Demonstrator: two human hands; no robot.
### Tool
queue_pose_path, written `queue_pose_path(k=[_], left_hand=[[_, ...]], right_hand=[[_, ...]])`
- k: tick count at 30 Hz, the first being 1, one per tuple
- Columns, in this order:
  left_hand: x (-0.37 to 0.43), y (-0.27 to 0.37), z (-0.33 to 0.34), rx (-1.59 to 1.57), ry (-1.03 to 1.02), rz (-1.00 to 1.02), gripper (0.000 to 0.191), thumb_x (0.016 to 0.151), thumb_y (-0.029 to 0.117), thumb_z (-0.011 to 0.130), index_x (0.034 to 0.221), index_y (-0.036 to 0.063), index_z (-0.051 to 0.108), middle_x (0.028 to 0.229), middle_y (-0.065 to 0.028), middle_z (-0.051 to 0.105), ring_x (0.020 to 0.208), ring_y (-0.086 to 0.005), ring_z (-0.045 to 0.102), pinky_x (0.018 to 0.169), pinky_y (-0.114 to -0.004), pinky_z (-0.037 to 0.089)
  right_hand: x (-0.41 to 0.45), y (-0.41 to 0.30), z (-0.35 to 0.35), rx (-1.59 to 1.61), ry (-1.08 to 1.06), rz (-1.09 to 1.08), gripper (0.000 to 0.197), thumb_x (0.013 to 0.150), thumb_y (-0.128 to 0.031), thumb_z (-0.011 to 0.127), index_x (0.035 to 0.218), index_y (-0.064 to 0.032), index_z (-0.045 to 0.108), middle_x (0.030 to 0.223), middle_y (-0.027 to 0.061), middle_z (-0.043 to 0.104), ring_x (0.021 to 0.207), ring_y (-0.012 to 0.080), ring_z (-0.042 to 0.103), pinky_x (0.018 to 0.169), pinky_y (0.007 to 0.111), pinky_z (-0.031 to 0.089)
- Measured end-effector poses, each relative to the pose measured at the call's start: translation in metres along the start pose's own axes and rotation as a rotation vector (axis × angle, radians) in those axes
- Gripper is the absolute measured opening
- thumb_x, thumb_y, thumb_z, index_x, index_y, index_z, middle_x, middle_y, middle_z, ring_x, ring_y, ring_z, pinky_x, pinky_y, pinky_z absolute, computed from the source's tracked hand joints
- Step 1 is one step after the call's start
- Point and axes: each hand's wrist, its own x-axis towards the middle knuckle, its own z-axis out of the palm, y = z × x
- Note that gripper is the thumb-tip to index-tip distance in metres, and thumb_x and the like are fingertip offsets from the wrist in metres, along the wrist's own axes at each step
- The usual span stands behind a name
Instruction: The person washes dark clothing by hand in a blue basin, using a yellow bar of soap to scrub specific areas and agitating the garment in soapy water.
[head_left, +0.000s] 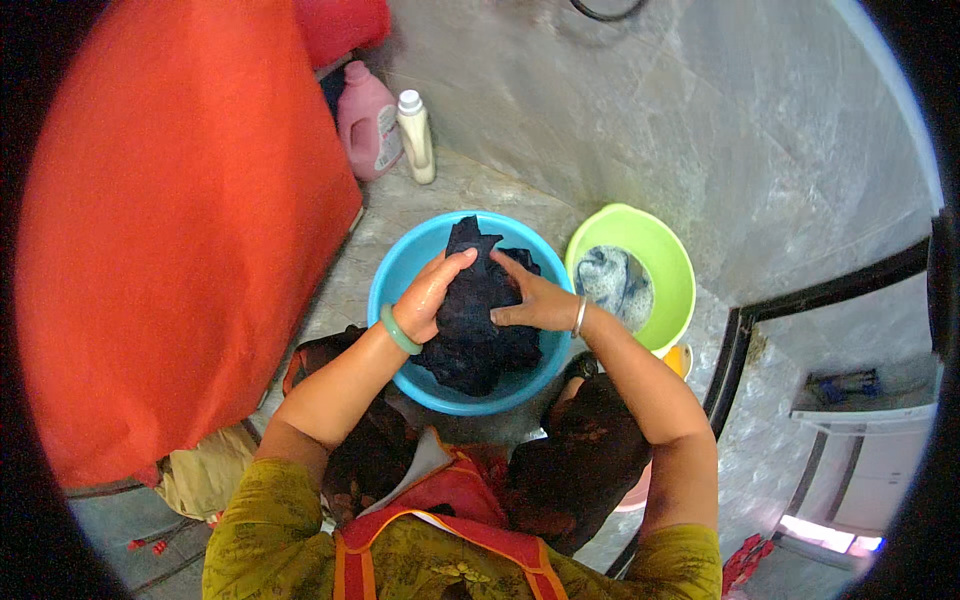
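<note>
A wet-looking dark cloth lies bunched in a round blue plastic basin, its upper end standing near the far rim. My left hand, with a pale green bangle at the wrist, grips the left side of the cloth, thumb uppermost. Across from it, my right hand, wearing a silver bangle, touches the cloth's right side with thumb and a finger spread apart. Its other fingers are hidden, so I cannot tell whether it grips. The cloth covers most of the basin's bottom.
A lime-green basin right of the blue one holds sudsy cloth. A pink jug and a cream bottle stand by the grey wall. A large red cover fills the left. My knees flank the blue basin.
</note>
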Motion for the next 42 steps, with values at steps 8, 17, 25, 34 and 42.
queue_pose_path(k=[8, 17, 25, 34, 42], left_hand=[[-0.014, 0.047, -0.055, 0.007, 0.308, 0.244, 0.020, 0.079, 0.023, 0.060, 0.091, 0.0080, 0.052, 0.081, -0.0010, 0.055, 0.072, -0.0127, 0.052, 0.067, -0.027, 0.043], [-0.044, 0.075, -0.066, -0.061, 0.215, 0.365, 0.024, 0.081, 0.025, 0.059, 0.095, 0.0062, 0.054, 0.088, -0.0031, 0.059, 0.079, -0.0135, 0.056, 0.071, -0.028, 0.045], [-0.057, 0.090, -0.093, 0.011, 0.226, 0.374, 0.015, 0.078, 0.005, 0.054, 0.093, 0.0041, 0.055, 0.087, -0.0042, 0.060, 0.078, -0.0157, 0.057, 0.070, -0.029, 0.046], [-0.040, 0.084, -0.135, 1.158, 0.505, 0.662, 0.026, 0.070, -0.001, 0.044, 0.094, -0.0032, 0.054, 0.082, -0.0146, 0.059, 0.079, -0.0204, 0.056, 0.074, -0.029, 0.042], [-0.047, 0.080, -0.126, 0.507, 0.297, 0.253, 0.031, 0.076, 0.014, 0.056, 0.101, -0.0039, 0.051, 0.092, -0.0133, 0.058, 0.086, -0.0192, 0.054, 0.077, -0.030, 0.042]], right_hand=[[0.008, -0.044, 0.006, 0.728, 0.409, 0.096, 0.032, 0.081, -0.013, 0.055, 0.108, 0.0017, 0.050, 0.098, 0.0080, 0.058, 0.091, 0.0162, 0.055, 0.083, 0.028, 0.042], [-0.005, -0.053, -0.014, 1.161, 0.587, -0.185, 0.024, 0.080, -0.006, 0.050, 0.103, 0.0007, 0.052, 0.099, 0.0106, 0.059, 0.094, 0.0230, 0.055, 0.087, 0.035, 0.042], [-0.026, -0.060, -0.038, 0.994, 0.722, -0.380, 0.021, 0.075, -0.002, 0.054, 0.096, -0.0009, 0.055, 0.092, 0.0096, 0.060, 0.086, 0.0228, 0.058, 0.081, 0.034, 0.045], [-0.043, -0.043, -0.058, 0.944, 0.810, -0.240, 0.024, 0.070, 0.001, 0.050, 0.093, 0.0010, 0.055, 0.091, 0.0105, 0.060, 0.082, 0.0236, 0.058, 0.077, 0.034, 0.047], [-0.046, -0.059, -0.058, 0.845, 0.570, -0.050, 0.041, 0.072, 0.003, 0.053, 0.112, 0.0007, 0.047, 0.093, 0.0113, 0.059, 0.080, 0.0201, 0.059, 0.073, 0.031, 0.048]])
